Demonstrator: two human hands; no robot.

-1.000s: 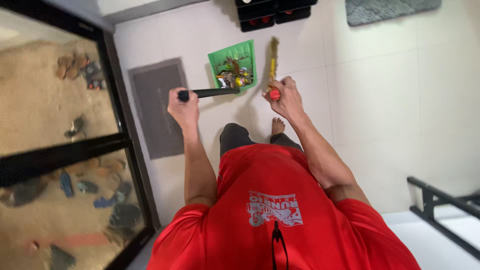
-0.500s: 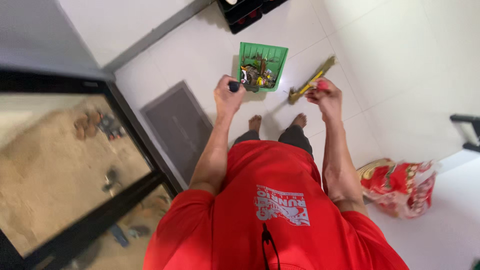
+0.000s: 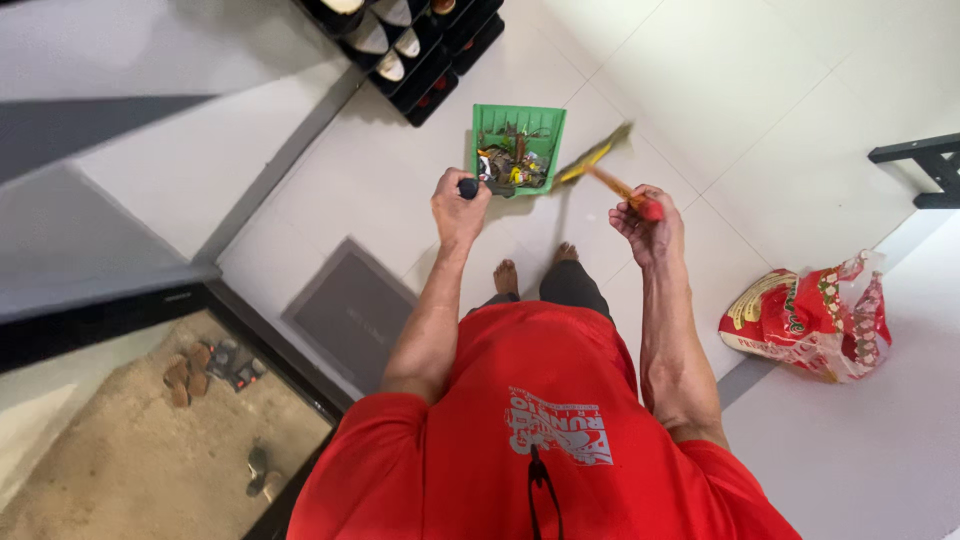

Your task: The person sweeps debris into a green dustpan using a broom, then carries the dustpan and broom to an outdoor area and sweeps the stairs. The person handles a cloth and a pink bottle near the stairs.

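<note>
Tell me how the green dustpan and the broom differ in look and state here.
The dustpan is a broad green scoop, piled with mixed litter; the broom is thin, with a yellow and red handle, and carries nothing. The dustpan's black handle sits in the left hand, while the broom's red end sits in the right hand. Both are gripped above the white tiled floor.

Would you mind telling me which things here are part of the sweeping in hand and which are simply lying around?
In use:
- left hand gripping the black handle of the green dustpan, full of litter
- right hand holding the broom

Lying about:
- grey doormat
- black shoe rack with shoes
- red printed bag on the floor
- black frame at the right edge
</note>
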